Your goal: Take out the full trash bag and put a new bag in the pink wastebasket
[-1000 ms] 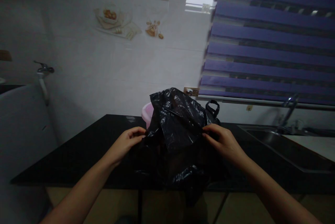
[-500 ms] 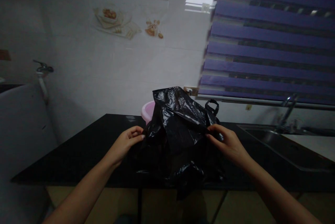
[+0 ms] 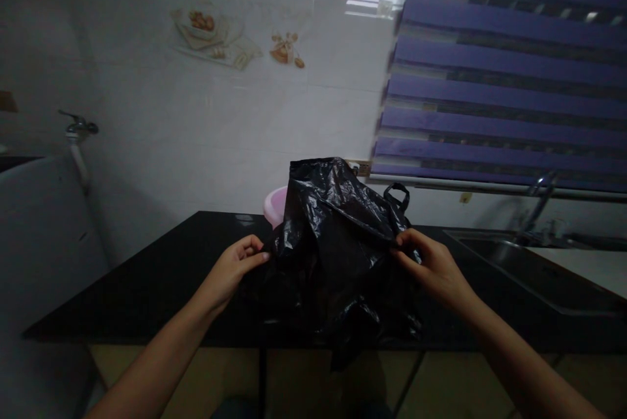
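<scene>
A crumpled, shiny black plastic bag [image 3: 337, 236] stands spread out between my hands, its lower part drooping over the counter's front edge. My left hand [image 3: 240, 265] pinches the bag's left side between thumb and fingers. On the opposite side, my right hand [image 3: 426, 265] grips a fold of the bag the same way. A looped black handle [image 3: 398, 197] sticks up at the bag's back right. Behind the bag, a pink plastic container [image 3: 275, 205] shows only its left rim and side; the bag hides the rest.
The dark countertop [image 3: 181, 269] runs along a tiled wall, above pale cabinet doors [image 3: 171, 380]. A steel sink [image 3: 533, 275] with a faucet [image 3: 536, 207] lies to the right. A wall socket [image 3: 363, 168] sits behind the bag, and a purple striped blind [image 3: 504, 86] covers the window.
My hands have moved slightly apart, the right one a little to the right, stretching the bag wider. The bag's top has shifted slightly up and right.
</scene>
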Action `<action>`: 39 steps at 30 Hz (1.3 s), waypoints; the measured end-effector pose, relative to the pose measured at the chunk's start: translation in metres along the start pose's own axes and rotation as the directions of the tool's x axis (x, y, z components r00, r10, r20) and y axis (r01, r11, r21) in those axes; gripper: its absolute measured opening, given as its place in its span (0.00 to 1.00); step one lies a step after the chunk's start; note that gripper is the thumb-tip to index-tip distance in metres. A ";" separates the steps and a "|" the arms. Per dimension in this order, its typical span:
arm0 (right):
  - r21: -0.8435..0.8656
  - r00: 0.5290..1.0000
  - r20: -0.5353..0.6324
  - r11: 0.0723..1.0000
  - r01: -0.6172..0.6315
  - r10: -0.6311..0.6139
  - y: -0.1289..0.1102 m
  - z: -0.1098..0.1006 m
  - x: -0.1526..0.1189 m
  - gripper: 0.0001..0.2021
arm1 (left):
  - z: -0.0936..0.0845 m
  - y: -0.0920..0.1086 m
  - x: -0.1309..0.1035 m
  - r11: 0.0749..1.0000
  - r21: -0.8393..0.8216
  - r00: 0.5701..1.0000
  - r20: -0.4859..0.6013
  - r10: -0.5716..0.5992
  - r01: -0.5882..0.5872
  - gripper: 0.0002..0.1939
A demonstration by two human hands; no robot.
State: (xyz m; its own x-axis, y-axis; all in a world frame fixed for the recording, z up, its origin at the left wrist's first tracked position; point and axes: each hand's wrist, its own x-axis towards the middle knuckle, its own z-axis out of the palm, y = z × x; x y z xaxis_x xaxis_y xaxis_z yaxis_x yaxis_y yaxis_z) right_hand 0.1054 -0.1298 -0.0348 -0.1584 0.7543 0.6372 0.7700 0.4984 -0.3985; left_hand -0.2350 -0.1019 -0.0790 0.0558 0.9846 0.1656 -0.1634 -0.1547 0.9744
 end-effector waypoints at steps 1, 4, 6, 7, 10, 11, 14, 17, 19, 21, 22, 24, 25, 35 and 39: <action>0.003 1.000 -0.001 1.000 -0.004 0.004 -0.001 0.000 0.000 0.06 | 0.000 0.000 0.000 1.000 -0.002 1.000 -0.003 0.003 -0.003 0.14; 0.011 1.000 -0.008 1.000 -0.015 0.015 -0.002 -0.001 -0.001 0.07 | -0.001 0.000 0.000 1.000 -0.011 1.000 -0.004 0.006 -0.006 0.14; 0.014 1.000 -0.016 1.000 -0.019 0.020 -0.001 -0.001 -0.002 0.08 | -0.001 0.000 -0.001 1.000 -0.013 1.000 -0.009 0.005 -0.005 0.14; 0.014 1.000 -0.023 1.000 -0.020 0.021 -0.001 -0.001 -0.003 0.08 | -0.001 0.000 -0.001 1.000 -0.013 1.000 -0.015 0.004 -0.004 0.14; 0.008 0.999 -0.037 1.000 -0.021 0.021 0.002 -0.002 -0.004 0.09 | -0.002 -0.001 -0.003 1.000 -0.019 1.000 -0.025 0.001 -0.001 0.15; 0.010 0.999 -0.040 1.000 -0.022 0.022 0.003 -0.002 -0.004 0.09 | -0.002 -0.001 -0.003 1.000 -0.023 1.000 -0.022 -0.001 0.001 0.15; 0.025 0.999 -0.048 0.999 -0.024 0.025 0.004 -0.001 -0.005 0.09 | -0.003 -0.003 -0.003 0.999 -0.037 1.000 -0.012 -0.001 0.001 0.15; 0.043 0.998 -0.059 0.999 -0.024 0.027 0.003 0.000 -0.006 0.09 | -0.003 -0.004 -0.004 0.999 -0.053 1.000 -0.008 0.004 -0.004 0.15; 0.050 0.996 -0.080 0.999 -0.022 0.026 0.004 0.000 -0.006 0.09 | -0.003 -0.004 -0.005 0.998 -0.068 1.000 0.002 -0.003 0.003 0.15; 0.050 0.996 -0.092 0.999 -0.018 0.023 0.005 0.000 -0.007 0.10 | -0.003 -0.004 -0.006 0.995 -0.094 1.000 0.014 -0.013 0.015 0.16; 0.050 0.995 -0.095 0.999 -0.016 0.021 0.006 0.000 -0.008 0.10 | -0.003 -0.004 -0.006 0.994 -0.107 1.000 0.019 -0.019 0.021 0.16; 0.049 0.995 -0.098 0.999 -0.008 0.012 0.008 -0.001 -0.008 0.11 | -0.004 -0.004 -0.007 0.991 -0.129 1.000 0.013 -0.019 0.021 0.18; 0.046 0.995 -0.099 0.999 0.001 0.003 0.008 -0.001 -0.008 0.11 | -0.004 -0.004 -0.007 0.991 -0.136 1.000 0.002 -0.014 0.014 0.18; 0.040 0.993 -0.117 0.999 -0.001 0.006 0.011 -0.002 -0.011 0.09 | -0.004 -0.007 -0.009 0.986 -0.162 0.999 -0.015 -0.030 0.027 0.13; 0.061 0.994 -0.103 0.998 -0.026 0.033 0.010 -0.003 -0.013 0.09 | -0.004 -0.008 -0.011 0.984 -0.169 0.998 0.014 -0.058 0.059 0.13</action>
State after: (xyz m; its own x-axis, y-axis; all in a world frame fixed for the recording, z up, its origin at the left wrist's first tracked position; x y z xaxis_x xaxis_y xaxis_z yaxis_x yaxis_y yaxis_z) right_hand 0.1172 -0.1358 -0.0453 -0.0686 0.7219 0.6886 0.7348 0.5034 -0.4546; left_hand -0.2382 -0.1113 -0.0888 0.0785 0.9907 0.1114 -0.3244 -0.0803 0.9425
